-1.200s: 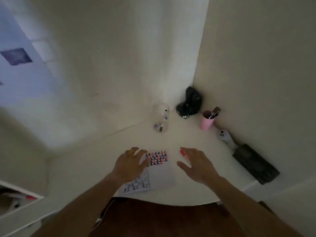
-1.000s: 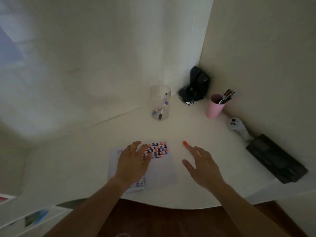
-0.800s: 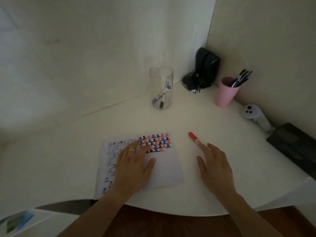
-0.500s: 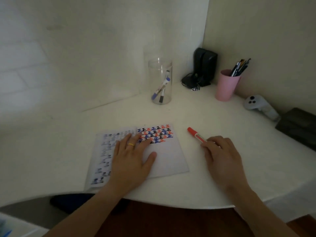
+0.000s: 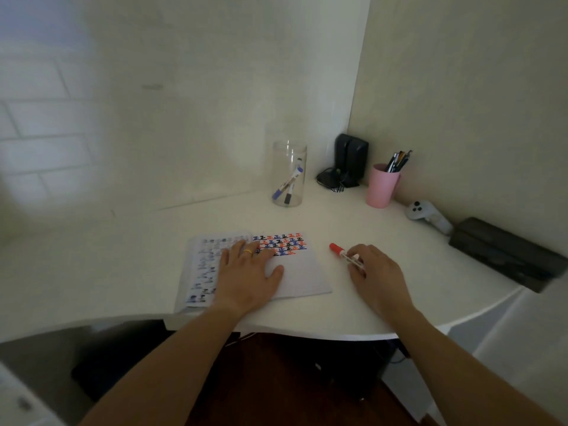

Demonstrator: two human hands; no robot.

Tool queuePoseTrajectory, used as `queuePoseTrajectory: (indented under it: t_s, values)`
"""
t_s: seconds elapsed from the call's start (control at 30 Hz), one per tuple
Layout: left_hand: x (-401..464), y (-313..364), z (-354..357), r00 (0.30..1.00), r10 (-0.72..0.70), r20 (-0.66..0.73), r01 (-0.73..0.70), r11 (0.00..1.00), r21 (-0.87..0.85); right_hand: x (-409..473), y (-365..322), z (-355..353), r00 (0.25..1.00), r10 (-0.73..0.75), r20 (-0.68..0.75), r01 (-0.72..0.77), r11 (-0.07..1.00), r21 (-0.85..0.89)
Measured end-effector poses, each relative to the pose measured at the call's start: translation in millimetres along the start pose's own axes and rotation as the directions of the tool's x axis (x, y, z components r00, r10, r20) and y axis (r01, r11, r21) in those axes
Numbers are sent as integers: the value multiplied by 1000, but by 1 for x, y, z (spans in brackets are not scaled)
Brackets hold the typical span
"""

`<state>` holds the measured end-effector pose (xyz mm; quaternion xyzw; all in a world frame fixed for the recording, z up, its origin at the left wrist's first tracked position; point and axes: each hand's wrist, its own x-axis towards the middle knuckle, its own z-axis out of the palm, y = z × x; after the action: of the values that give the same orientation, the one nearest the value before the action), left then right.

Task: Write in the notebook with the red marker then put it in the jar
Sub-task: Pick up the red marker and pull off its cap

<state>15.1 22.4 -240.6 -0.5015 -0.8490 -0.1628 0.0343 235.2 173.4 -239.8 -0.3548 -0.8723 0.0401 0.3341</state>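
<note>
An open notebook (image 5: 302,272) with rows of red, blue and black marks lies on the white desk (image 5: 129,256). My left hand (image 5: 247,276) rests flat on its pages, fingers spread. To its right lies the red marker (image 5: 339,252), red cap pointing away from me. My right hand (image 5: 376,276) has its fingertips closed around the marker's white barrel, which still lies on the desk. A clear jar (image 5: 288,173) with a blue and a black marker inside stands behind the notebook, near the wall.
A pink cup (image 5: 381,189) of pens stands at the back right beside a black device (image 5: 350,159) with cables. A grey controller (image 5: 425,214) and a long black case (image 5: 507,255) lie along the right wall. The desk's curved front edge runs below my wrists.
The view has tilted down toward the desk. My right hand slid onto the red marker and its fingers curled around the barrel. The left hand stayed flat on the notebook.
</note>
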Motion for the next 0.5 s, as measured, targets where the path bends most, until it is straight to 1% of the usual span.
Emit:
queuePoseTrajectory:
  t_s: [0.1,0.17,0.23,0.27,0.33,0.4,0.43,0.47,0.5]
  values:
    - [1,0,1,1000,-5,-5,5,1000,5,1,0,3,998,-62,-33,62,998,-8]
    - [2,0,2,1000,-14,4,14,1000,8,0,2,4,988,-142,-64,142,990,-13]
    - [3,2,2,999,-38,27,38,999,6,1,2,5,972,-212,-100,216,976,29]
    - [4,3,3,998,-54,39,54,999,0,2,0,5,970,-212,-120,222,972,74]
    - [6,6,3,993,-87,74,88,996,-16,9,-16,6,974,-158,-164,190,962,198]
    - [10,8,-2,988,-101,120,104,994,-16,24,-42,5,981,-40,-187,107,925,365]
    - [15,7,-6,984,-96,152,98,995,-6,35,-55,7,987,54,-148,22,883,469]
    - [19,5,-13,980,-81,180,80,997,12,46,-65,9,986,154,-61,-92,817,569]
    - [27,-2,-18,977,-59,206,54,998,32,58,-72,13,971,235,50,-209,728,653]
